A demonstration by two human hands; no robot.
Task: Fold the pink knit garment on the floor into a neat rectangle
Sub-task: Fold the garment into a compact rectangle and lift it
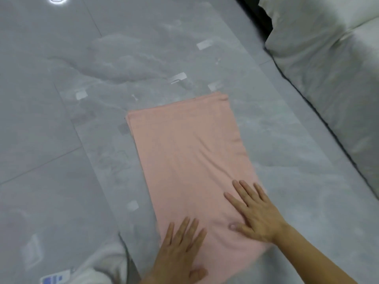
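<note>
The pink knit garment (186,152) lies flat on the grey floor as a long folded strip, running from the middle of the view down toward me. Stacked layers show at its far edge. My left hand (180,253) rests flat on the near end of the strip, fingers straight and together. My right hand (256,210) presses flat on the near right part of the cloth, fingers spread, close beside the left hand. Neither hand grips the fabric.
Glossy grey marble-pattern floor tiles (61,124) carry several pale tape marks around the garment. A white cushioned sofa or mattress (328,64) runs along the right side. A white cloth bundle with a blue-printed label (53,278) sits at the bottom left.
</note>
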